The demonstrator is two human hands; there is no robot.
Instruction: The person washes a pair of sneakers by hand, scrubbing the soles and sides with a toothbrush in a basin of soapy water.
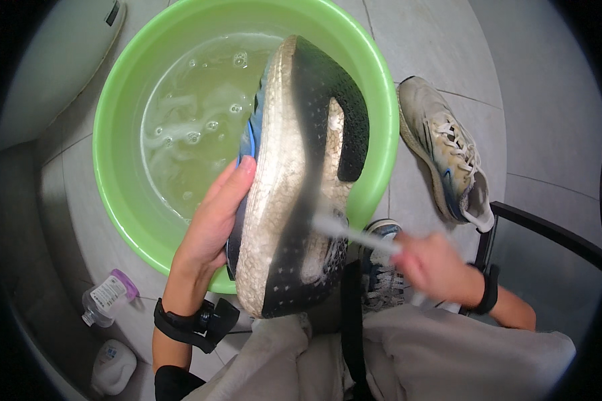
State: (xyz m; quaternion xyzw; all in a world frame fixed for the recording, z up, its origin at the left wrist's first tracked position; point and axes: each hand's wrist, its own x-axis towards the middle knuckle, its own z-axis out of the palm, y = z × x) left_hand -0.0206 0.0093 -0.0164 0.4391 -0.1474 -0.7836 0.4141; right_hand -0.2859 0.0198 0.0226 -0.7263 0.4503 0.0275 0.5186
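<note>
A sneaker [274,180] with a worn white midsole and a black outsole is held up over the rim of the green basin [108,180], its sole turned toward me. My left hand [214,214] grips it from the left side, thumb on the midsole edge. In my closed right hand [429,264] is a thin white brush [354,234], blurred by motion. The brush's head lies against or just above the outsole; which of the two I cannot tell. Cloudy water [187,127] with bubbles fills the lower part of the basin.
A second, dirty white laced sneaker [441,147] lies on the tiled floor right of the basin. A clear bottle with a purple base [109,299] and a white bottle [114,366] are at the lower left. A black-framed chair or stand [548,234] is at the right.
</note>
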